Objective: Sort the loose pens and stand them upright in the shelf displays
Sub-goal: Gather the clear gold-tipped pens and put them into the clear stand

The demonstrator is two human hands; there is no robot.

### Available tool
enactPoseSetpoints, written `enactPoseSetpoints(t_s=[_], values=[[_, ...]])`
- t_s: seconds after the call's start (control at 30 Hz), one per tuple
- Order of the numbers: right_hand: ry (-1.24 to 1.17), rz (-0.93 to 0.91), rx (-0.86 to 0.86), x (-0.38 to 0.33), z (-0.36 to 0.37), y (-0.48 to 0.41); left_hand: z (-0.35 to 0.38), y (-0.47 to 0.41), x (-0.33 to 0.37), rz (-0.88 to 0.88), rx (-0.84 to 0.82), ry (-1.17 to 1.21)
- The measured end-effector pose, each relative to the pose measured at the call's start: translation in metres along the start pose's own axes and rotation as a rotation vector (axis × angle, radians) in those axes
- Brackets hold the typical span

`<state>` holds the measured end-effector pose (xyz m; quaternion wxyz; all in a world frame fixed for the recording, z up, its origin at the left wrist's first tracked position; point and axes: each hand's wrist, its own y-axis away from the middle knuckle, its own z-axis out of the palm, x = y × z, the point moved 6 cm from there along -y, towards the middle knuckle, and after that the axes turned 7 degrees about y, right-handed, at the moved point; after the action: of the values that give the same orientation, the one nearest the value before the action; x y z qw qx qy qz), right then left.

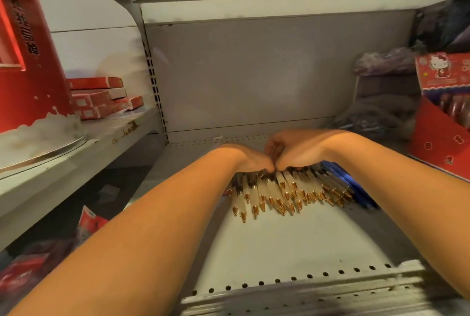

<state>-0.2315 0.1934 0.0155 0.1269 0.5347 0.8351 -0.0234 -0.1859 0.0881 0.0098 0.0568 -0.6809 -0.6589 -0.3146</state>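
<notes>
A heap of loose pens with pale barrels and gold tips lies on the grey shelf, tips pointing toward me. A few blue pens lie at the heap's right side. My left hand and my right hand sit side by side on the far end of the heap, thumbs touching, fingers curled down over the pens. The far ends of the pens are hidden under both hands.
A red display box with pens stands at the right, a cartoon-printed box above it and plastic bags behind. Red flat boxes and a tall red stand occupy the left shelf. The shelf's perforated front edge is near me.
</notes>
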Motion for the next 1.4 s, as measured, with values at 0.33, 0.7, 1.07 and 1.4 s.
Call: enactPoseSetpoints(t_s=[0.33, 0.7, 1.07, 1.4], values=[[0.046, -0.095, -0.056, 0.012, -0.002, 0.002, 0.005, -0.024, 0.005, -0.149, 0.032, -0.157], [0.057, -0.144, -0.082, 0.004, 0.001, 0.003, 0.002, -0.033, -0.002, -0.235, 0.106, -0.185], [0.076, -0.157, -0.072, -0.001, 0.002, 0.005, 0.003, -0.041, -0.017, -0.248, 0.181, -0.012], [0.033, -0.182, -0.059, -0.001, 0.002, 0.007, -0.019, -0.044, -0.045, -0.156, 0.321, 0.398]])
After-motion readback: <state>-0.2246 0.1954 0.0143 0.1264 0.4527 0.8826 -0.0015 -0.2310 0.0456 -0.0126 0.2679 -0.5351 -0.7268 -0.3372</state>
